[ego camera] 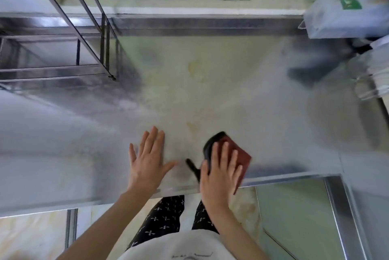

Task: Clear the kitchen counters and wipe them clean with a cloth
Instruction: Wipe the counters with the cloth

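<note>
Two hands are down on the steel counter (210, 95) near its front edge, in the lower middle of the frame. The left hand (147, 160) lies flat, fingers straight and spread, palm on the bare metal, holding nothing. Just to its right, the right hand (220, 173) presses flat on the cloth (241, 154), fingers straight and slightly fanned, not curled round it. The cloth is dark red with a black part at its upper left. It sticks out past the fingertips and to the right of the hand, its lower corner reaching the counter's front lip. Yellowish stains (195, 68) mark the counter further up. A metal rack (92, 28) stands at the upper left, and a blurred pale blue package (345, 17) sits at the upper right.
</note>
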A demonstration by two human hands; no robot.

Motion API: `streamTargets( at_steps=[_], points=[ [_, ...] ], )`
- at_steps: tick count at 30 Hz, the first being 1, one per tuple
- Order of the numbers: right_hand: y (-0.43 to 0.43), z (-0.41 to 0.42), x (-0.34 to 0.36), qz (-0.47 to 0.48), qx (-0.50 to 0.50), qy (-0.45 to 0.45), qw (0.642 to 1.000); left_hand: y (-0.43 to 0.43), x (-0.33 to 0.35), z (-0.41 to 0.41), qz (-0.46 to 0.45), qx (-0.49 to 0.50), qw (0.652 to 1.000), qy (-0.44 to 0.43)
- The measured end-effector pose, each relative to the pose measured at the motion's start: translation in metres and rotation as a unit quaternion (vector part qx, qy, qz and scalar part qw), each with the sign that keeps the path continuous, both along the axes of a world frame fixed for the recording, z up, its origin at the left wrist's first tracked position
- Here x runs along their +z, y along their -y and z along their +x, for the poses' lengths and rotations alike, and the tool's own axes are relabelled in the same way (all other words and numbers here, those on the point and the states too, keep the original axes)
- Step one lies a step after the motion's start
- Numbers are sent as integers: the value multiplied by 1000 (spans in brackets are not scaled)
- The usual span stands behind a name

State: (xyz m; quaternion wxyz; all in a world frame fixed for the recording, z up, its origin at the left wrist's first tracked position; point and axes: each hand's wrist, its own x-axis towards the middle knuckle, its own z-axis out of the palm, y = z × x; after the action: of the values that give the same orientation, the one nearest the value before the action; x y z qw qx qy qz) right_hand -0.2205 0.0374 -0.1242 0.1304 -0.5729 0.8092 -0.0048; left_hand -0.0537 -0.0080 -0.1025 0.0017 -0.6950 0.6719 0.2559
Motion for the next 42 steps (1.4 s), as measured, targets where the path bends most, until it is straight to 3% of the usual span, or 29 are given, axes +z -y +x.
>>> streamTargets(
  at_steps=[3, 6, 8, 11, 14, 17, 20, 23, 28, 32, 34, 36, 40, 42],
  points=[
    [3, 27, 0, -23, 221, 12, 975, -1, 3, 27, 4, 41, 999, 15],
    [21, -4, -5, -31, 423, 3, 905, 2, 3, 39, 39, 69, 996, 30],
    [49, -28, -12, -49, 404, -16, 914, 5, 2, 44, 57, 75, 995, 37],
    [96, -42, -11, -26, 209, -28, 977, 7, 1, 44, 72, 65, 994, 41],
    [114, -18, -8, -4, 88, -12, 996, 8, 1, 44, 77, 66, 994, 37],
    [86, 21, -4, -23, 206, -20, 978, 8, -1, 45, 74, 68, 994, 35],
    [63, 26, -4, -16, 379, -7, 925, 5, -6, 47, 67, 71, 995, 35],
    [90, -3, -6, -20, 436, -10, 900, 4, -10, 47, 69, 74, 994, 38],
    [183, -54, -7, -9, 288, -35, 957, 20, -8, 34, 30, 82, 995, 47],
    [220, -44, -8, -16, 145, -15, 989, 55, -14, 19, 23, 112, 992, 51],
    [211, -27, -9, -26, 161, -22, 986, 67, -18, 14, 38, 119, 990, 59],
    [190, -20, -9, -38, 282, -27, 958, 72, -19, 12, 58, 117, 989, 70],
    [196, -53, -6, -28, 528, -5, 849, 74, -16, 11, 70, 115, 988, 75],
    [231, -67, -10, -25, 507, -20, 861, 74, -18, 11, 68, 113, 988, 81]
  ],
)
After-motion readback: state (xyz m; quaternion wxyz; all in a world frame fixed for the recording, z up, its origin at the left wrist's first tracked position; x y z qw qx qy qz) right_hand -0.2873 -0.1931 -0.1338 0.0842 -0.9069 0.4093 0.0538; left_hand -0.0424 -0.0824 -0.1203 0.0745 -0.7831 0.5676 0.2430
